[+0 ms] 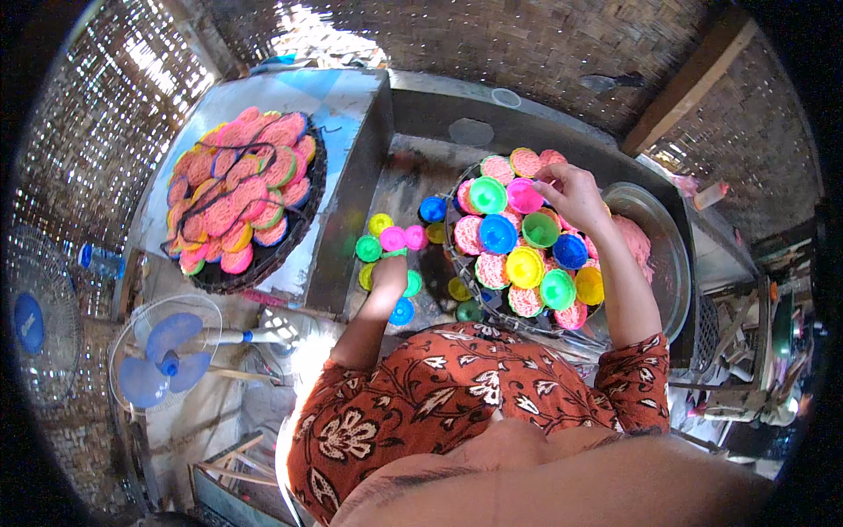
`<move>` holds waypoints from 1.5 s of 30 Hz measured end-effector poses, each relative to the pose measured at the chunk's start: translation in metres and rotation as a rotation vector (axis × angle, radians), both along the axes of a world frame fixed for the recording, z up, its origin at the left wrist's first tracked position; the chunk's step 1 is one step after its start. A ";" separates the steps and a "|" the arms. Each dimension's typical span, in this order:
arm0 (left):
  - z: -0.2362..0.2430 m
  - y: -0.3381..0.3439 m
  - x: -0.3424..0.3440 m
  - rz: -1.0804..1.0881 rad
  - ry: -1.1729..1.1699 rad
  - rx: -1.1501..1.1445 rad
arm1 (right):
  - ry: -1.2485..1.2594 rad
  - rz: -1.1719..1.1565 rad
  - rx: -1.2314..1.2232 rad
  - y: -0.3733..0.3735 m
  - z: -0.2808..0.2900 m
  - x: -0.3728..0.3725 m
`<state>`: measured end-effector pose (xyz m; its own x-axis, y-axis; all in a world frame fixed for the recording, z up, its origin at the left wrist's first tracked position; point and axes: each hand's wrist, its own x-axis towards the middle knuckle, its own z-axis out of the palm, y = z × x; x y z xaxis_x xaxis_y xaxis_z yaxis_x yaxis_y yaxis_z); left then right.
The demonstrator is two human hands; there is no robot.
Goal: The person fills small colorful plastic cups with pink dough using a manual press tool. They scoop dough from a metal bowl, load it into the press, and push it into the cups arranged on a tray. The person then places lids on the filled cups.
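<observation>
My right hand (566, 189) grips a pink plastic cup (524, 198) at the top of a dark rack (467, 290), which bears several cups of pink textured material and several brightly coloured cups, such as a blue one (498, 234). My left hand (389, 277) is closed low among loose yellow, green, pink (392, 238) and blue cups (401, 312) in the grey trough, at a green cup (395, 252); its fingertips are hidden, so what it holds is unclear.
A dark round tray (215, 283) of pink filled cups sits on the ledge (347, 105) at left. A large metal basin (672, 263) with pink material (634, 237) stands right, partly behind the rack. A fan (169, 360) stands lower left. Woven walls (492, 39) enclose the space.
</observation>
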<state>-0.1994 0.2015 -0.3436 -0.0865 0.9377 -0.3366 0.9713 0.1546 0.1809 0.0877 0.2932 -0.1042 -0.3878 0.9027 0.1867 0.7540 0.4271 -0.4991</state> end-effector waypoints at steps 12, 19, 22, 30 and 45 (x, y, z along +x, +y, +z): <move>0.080 0.029 -0.013 -0.063 -0.225 0.238 | 0.315 -0.099 0.108 -0.040 0.029 0.037; 0.210 0.107 0.020 -0.097 -0.639 0.780 | 0.420 -0.205 0.160 -0.117 0.046 0.065; 0.219 0.131 0.048 -0.240 -0.613 0.707 | 0.413 -0.266 0.106 -0.139 0.045 0.076; 0.201 0.159 0.077 -0.375 -0.518 0.577 | 0.448 -0.546 0.032 -0.193 0.028 0.110; 0.193 0.166 0.084 -0.382 -0.521 0.550 | 0.442 -0.564 0.017 -0.189 0.018 0.113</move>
<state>-0.1150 0.3674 -0.1505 0.3087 0.9130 0.2666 0.7107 -0.4077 0.5733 0.2004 0.1042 -0.0866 0.2526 0.9388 0.2344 0.5913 0.0420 -0.8054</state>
